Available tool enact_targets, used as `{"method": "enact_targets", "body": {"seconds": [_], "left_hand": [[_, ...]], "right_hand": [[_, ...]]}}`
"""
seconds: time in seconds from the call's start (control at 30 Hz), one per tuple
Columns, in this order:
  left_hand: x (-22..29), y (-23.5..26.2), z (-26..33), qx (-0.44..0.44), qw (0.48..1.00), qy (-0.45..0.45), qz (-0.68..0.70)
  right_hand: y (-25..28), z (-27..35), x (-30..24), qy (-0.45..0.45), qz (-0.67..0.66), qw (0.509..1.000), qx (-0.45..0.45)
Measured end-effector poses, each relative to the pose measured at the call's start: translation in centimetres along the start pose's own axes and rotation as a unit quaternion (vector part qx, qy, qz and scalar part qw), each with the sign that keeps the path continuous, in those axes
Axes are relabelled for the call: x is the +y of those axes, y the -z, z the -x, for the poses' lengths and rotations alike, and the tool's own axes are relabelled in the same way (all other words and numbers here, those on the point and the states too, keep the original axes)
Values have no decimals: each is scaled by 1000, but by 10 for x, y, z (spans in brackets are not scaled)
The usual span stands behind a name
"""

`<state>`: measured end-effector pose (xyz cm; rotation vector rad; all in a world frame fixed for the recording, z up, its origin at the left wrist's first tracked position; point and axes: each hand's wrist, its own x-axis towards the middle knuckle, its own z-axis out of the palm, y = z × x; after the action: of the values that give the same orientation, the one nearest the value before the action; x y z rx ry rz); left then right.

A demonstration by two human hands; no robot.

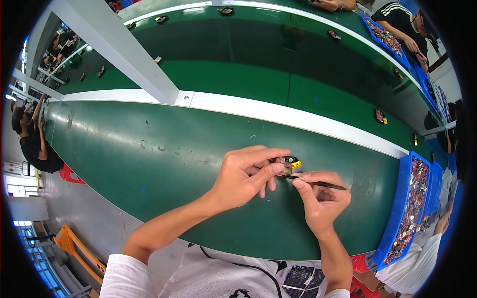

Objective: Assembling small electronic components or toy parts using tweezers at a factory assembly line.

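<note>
head view: person's two bare hands over a green belt, forearms coming in from the lower edge
left hand (pixel 244 175): fingers curled together, thumb and index fingertips pinched on the small part, steadying it on the belt
small part (pixel 288 164): tiny assembly with a black round piece, a reddish bit and a yellow end; sits at the left fingertips, just above the right thumb, resting on the belt
right hand (pixel 322 197): closed in a pen-style grip on the thin black tool, thumb and index clamped near its front end
thin black tool (pixel 318 184): slim dark rod, lies nearly level, tip touching the small part's lower edge, tail sticking out to the right past the knuckles
green belt (pixel 164 164): wide green surface under both hands, scuffed with a few marks to the left of the left hand
white rail (pixel 278 113): pale strip running across beyond the hands, splits this belt from a second green lane farther off
blue bin (pixel 410 208): long blue tray to the right of the right hand, well apart, filled with small mixed metal and red parts
loose part (pixel 380 116): similar small piece on the belt, far up-right of the hands
other people: several at the frame edges, left, top right and lower right
</note>
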<state>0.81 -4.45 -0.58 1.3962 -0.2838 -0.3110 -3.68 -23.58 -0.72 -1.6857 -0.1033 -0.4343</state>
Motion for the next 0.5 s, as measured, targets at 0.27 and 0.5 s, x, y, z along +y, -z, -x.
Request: {"method": "enact_targets", "body": {"seconds": [0.27, 0.5], "left_hand": [[1, 1, 0, 11, 999, 36, 39], [1, 3, -2, 18, 999, 31, 25]], "right_hand": [[-1, -1, -4, -3, 9, 1000, -6], [1, -3, -4, -1, 14, 1000, 1]]}}
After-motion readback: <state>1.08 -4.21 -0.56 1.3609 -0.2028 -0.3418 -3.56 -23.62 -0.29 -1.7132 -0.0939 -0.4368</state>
